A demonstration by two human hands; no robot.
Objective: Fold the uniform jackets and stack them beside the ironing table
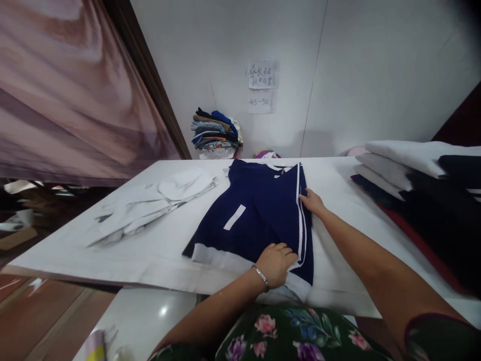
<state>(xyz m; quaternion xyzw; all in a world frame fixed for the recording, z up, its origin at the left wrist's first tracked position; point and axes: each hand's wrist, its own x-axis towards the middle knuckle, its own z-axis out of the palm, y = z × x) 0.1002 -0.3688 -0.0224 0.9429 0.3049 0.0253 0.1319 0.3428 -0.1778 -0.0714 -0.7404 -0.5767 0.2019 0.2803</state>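
Note:
A navy jacket (pixel 248 200) with white trim lies spread on the white table, its pale hem band toward me. My left hand (pixel 276 263), with a bracelet at the wrist, rests on the lower front near the hem. Its fingers curl over the white-trimmed front edge. Farther up, my right hand (pixel 311 202) pinches the jacket's right side beside the white trim; its fingertips are partly hidden by the cloth. A crumpled white garment (pixel 161 205) lies left of the jacket.
Folded garments (pixel 409 185) in white, grey, black and red are stacked at the right. Another clothes pile (pixel 216 133) stands by the wall behind the white table (pixel 124 260). A pink curtain (pixel 78 90) hangs at the left, and handwritten paper signs (pixel 262 75) are on the wall.

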